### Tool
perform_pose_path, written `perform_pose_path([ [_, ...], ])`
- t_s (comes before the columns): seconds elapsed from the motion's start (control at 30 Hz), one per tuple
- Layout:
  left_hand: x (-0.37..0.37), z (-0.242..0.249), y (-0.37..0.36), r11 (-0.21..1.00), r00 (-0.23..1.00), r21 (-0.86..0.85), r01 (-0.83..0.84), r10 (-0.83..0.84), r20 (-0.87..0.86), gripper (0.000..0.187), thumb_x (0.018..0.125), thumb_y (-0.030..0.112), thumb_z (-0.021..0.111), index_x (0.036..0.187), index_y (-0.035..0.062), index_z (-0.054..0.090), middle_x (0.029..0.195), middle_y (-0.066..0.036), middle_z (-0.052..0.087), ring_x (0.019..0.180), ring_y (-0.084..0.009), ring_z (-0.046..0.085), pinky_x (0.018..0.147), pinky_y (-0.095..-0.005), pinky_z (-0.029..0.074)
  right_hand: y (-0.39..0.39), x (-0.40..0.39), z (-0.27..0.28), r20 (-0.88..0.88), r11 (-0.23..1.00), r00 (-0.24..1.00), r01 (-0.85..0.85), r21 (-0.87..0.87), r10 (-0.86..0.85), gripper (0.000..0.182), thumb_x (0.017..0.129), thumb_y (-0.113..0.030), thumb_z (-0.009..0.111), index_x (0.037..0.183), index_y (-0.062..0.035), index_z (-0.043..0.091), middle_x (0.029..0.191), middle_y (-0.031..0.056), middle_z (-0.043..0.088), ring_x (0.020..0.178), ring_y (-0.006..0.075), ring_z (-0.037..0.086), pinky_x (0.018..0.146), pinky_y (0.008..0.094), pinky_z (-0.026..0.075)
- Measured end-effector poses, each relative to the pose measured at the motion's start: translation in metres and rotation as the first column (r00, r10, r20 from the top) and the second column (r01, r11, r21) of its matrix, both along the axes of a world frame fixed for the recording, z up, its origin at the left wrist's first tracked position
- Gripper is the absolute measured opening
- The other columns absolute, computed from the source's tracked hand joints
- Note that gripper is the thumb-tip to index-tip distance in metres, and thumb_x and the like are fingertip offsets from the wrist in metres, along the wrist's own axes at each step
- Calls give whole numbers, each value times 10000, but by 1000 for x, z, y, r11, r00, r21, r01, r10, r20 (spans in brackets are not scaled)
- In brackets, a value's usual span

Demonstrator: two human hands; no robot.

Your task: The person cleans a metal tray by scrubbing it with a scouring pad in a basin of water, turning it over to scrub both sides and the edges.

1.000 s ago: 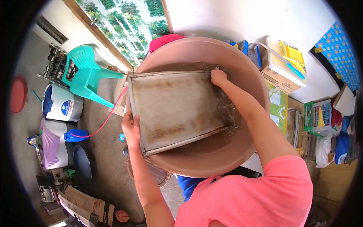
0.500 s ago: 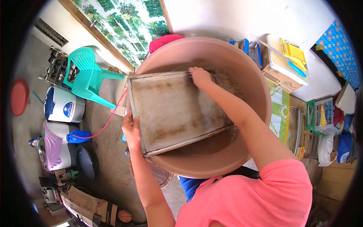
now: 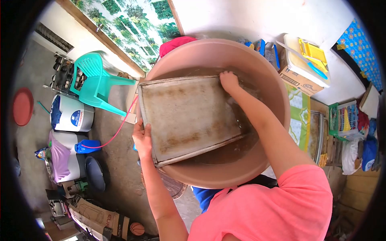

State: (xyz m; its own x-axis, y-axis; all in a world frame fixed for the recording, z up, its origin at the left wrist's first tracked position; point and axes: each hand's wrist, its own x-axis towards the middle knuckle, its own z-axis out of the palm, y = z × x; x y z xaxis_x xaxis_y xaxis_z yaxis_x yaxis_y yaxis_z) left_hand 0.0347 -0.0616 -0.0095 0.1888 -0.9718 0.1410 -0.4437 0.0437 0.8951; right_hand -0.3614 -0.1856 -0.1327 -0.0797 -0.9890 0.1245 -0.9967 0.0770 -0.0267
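Observation:
A large brown tub (image 3: 201,175) holds murky water (image 3: 225,154). A framed panel (image 3: 185,116) with brown stains lies tilted in it, its left end over the tub's rim and its right end in the water. My left hand (image 3: 143,138) grips the panel's left edge, thumb on the top face. My right hand (image 3: 230,81) is closed at the panel's far edge near the right corner; its fingertips are partly hidden, and whatever is under them cannot be made out.
A green plastic chair (image 3: 94,82) stands at the left beside a pink hose (image 3: 120,127). A blue container (image 3: 87,146) and a dark basin (image 3: 95,173) are on the floor. At the right are a cardboard box (image 3: 299,82) and a green crate (image 3: 333,120).
My right hand has slid right along the panel's far edge. My left hand keeps its grip on the left edge, and the panel has barely moved.

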Motion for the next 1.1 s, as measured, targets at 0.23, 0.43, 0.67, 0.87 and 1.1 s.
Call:
perform_pose_path([
  [0.23,-3,-4,0,999,998,-51,5,-8,-55,425,867,119,617,1226,-87,524,595,7,523,525,-33,412,464,-228,324,3,75,25,-39,952,973,-230,-204,227,156,806,-117,560,903,-37,654,971,114,628,907,262,616,655,342,563],
  [0.43,-3,1,3,1000,1000,-25,6,-6,-2,415,869,127,617,1219,-80,536,580,19,503,512,-39,402,446,-245,299,10,31,3,-23,984,996,-85,-158,83,166,788,-115,562,884,-41,675,949,111,635,897,269,617,653,351,562],
  [0.67,-7,8,2,999,999,-26,33,-33,-2,400,880,123,608,1213,-83,526,652,-26,601,564,-50,487,500,-225,372,0,-30,-27,-213,999,976,-48,-9,45,191,798,-127,569,889,-18,697,930,111,648,906,268,616,663,359,559],
  [0.87,-1,0,0,994,997,-84,77,-79,-24,397,879,116,608,1204,-97,527,840,-110,667,715,-112,593,637,-257,471,14,-37,-31,-337,982,923,-187,28,185,145,764,-123,581,796,-53,704,846,107,656,847,257,633,622,347,549],
  [1.1,0,3,-1,996,997,-66,64,-61,56,392,872,106,605,1198,-101,542,980,-164,664,858,-173,616,778,-303,489,124,-46,-11,-218,904,906,-285,318,363,138,743,-104,598,793,-53,716,850,131,671,834,306,660,667,395,556],
])
